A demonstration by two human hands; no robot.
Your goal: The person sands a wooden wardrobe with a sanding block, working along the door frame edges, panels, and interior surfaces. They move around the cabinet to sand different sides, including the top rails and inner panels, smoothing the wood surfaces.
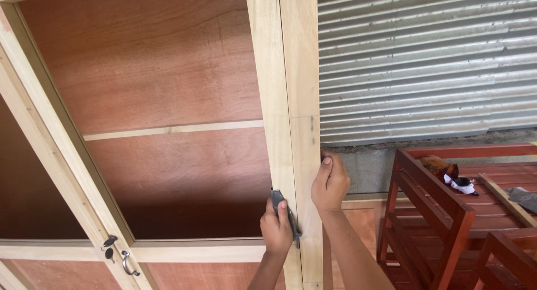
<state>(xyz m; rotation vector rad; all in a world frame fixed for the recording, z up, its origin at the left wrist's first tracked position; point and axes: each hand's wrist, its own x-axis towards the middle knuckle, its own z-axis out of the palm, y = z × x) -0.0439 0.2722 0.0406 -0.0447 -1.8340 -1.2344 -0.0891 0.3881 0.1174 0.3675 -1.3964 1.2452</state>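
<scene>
A tall wooden cabinet stands in front of me, with pale frame pieces and a reddish plywood back panel [168,71]. My left hand [277,227] presses a folded piece of dark grey sandpaper [283,207] against the pale upright post [291,88] at the cabinet's right side. My right hand [330,182] is a little higher and grips the outer edge of the same post, thumb on its front face and fingers wrapped around behind. A thin pale shelf rail [173,130] crosses the plywood inside.
An open cabinet door frame [45,127] slants down the left, with a metal latch and handle [118,254] near its lower end. Corrugated metal sheeting [425,60] forms the wall on the right. Red-brown slatted wooden furniture [447,211] stands low right, with a rag [462,184] on it.
</scene>
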